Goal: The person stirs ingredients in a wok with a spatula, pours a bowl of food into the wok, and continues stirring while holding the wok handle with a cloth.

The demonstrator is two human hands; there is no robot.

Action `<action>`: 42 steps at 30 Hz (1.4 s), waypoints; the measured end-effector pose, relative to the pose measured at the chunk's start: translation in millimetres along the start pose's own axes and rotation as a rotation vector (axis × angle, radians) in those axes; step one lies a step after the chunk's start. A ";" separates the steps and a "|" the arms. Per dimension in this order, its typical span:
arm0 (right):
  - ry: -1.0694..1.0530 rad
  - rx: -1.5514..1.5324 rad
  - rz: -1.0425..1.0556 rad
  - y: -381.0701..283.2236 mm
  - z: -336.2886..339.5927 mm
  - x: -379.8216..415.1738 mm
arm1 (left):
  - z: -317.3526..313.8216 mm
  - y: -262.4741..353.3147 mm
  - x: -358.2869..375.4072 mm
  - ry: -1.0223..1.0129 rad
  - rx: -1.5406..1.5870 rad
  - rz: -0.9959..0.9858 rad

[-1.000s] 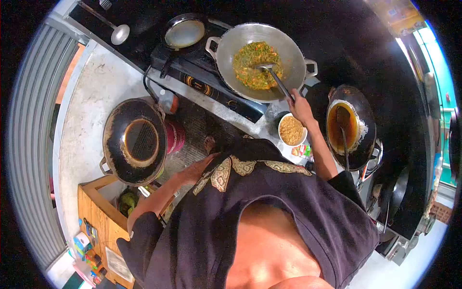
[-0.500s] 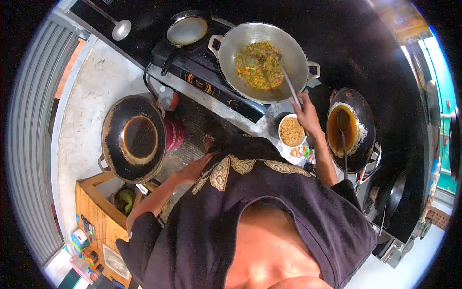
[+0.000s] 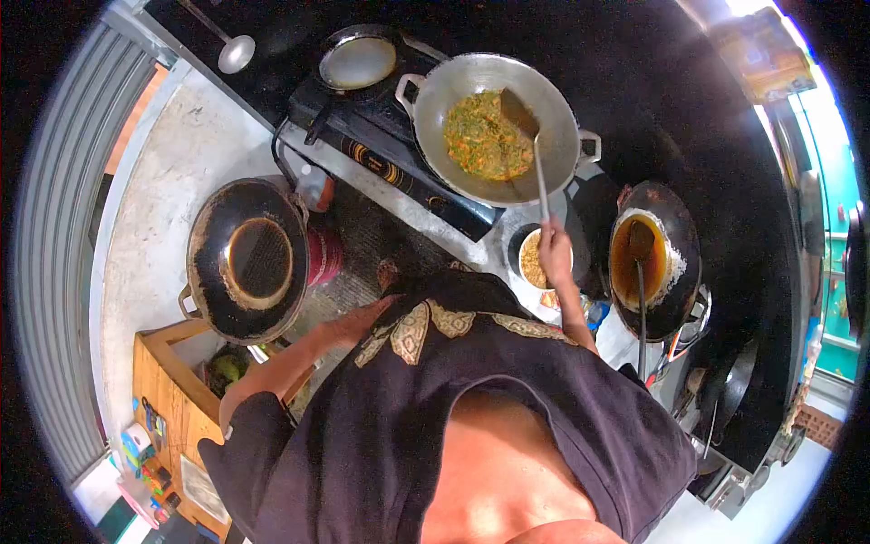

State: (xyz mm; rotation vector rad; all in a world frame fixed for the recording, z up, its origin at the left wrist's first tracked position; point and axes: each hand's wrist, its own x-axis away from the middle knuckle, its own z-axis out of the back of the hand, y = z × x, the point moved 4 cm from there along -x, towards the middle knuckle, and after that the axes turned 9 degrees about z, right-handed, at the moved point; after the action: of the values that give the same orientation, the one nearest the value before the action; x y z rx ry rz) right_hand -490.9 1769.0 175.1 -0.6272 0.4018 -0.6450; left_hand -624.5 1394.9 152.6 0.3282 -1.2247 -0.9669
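My right hand point(image 3: 555, 254) is closed round the handle of a metal spatula point(image 3: 541, 172). The spatula's dark blade lies at the upper right edge of a green and orange chopped mixture point(image 3: 485, 136), inside a large silver wok point(image 3: 439, 86) on the stove. Partly under my right hand stands a white tub of brown crumbly food point(image 3: 533, 263). My left hand point(image 3: 373, 313) rests low against the front of my dark shirt, its fingers mostly hidden by the cloth.
A small pan point(image 3: 358, 63) sits left of the wok. On the right, a dark wok point(image 3: 680, 218) holds brown liquid and a spatula. Another dark wok point(image 3: 204, 272) is at the left, above a wooden cabinet point(image 3: 168, 381). A ladle point(image 3: 236, 54) lies at the upper left.
My right hand has moved down and slightly left, over the tub. The spatula blade, before down in the mixture, now shows at its upper right edge. The whole view has shifted slightly.
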 end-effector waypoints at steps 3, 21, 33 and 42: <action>-0.035 -0.230 -0.147 -21.4 41.8 -10.8 | -8.0 -7.7 -1.0 -0.057 -0.064 0.027; 0.005 0.117 -0.020 -57.0 57.7 -17.2 | -5.1 10.0 9.3 -0.035 0.108 0.053; -0.317 0.323 0.064 17.3 126.8 -125.0 | -13.6 0.7 0.2 0.077 0.012 -0.046; -0.699 0.700 0.086 -43.8 143.0 -226.2 | -18.1 -4.9 -4.0 -0.019 -0.014 -0.016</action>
State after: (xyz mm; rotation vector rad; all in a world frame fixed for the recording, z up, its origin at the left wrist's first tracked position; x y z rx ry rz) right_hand -600.5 1950.0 344.7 -0.1320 -0.4416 -0.4061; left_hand -610.4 1390.2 140.3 0.3182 -1.2340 -0.9938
